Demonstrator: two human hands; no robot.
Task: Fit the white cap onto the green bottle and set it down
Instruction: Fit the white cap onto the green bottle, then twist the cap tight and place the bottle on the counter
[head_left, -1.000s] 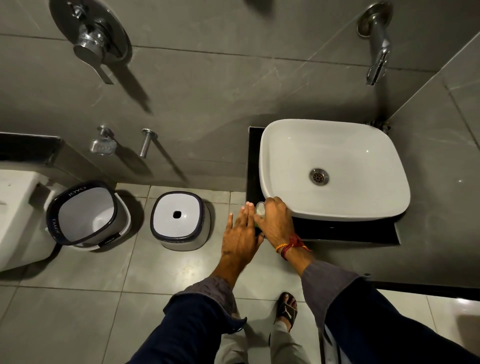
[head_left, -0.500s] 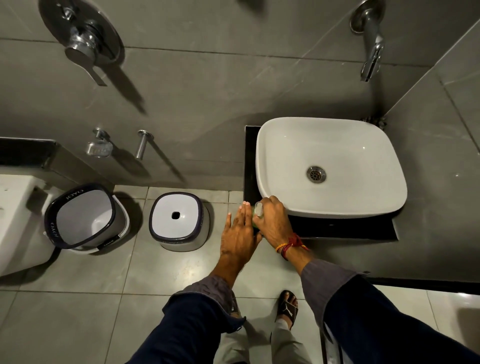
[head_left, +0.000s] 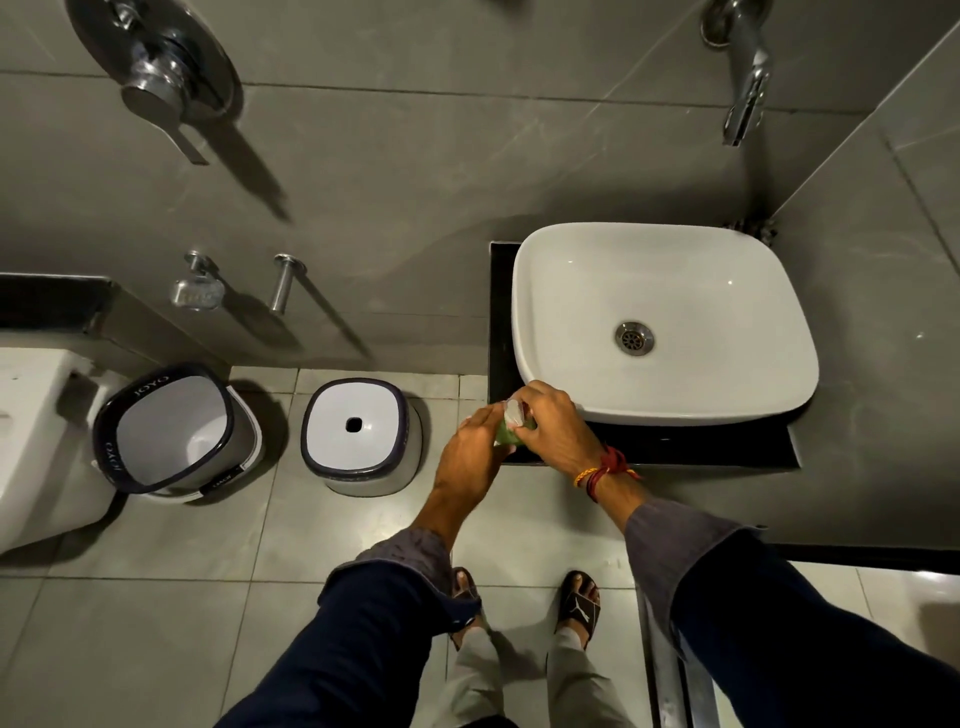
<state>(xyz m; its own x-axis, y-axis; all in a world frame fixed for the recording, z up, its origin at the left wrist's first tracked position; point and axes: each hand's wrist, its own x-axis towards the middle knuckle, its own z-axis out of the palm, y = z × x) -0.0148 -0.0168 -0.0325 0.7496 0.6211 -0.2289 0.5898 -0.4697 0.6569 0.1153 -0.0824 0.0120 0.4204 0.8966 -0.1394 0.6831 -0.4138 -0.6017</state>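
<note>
1. Green bottle (head_left: 506, 434) sits between our hands, at the front left corner of the basin (head_left: 670, 405).
2. Our left hand (head_left: 470, 452) wraps it.
3. Our right hand (head_left: 558, 423) pinches the cap (head_left: 511, 410) on top.

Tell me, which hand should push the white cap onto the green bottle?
The right hand. Its fingers already pinch the white cap at the top of the green bottle, while the left hand steadies the bottle's side by the sink.
</note>
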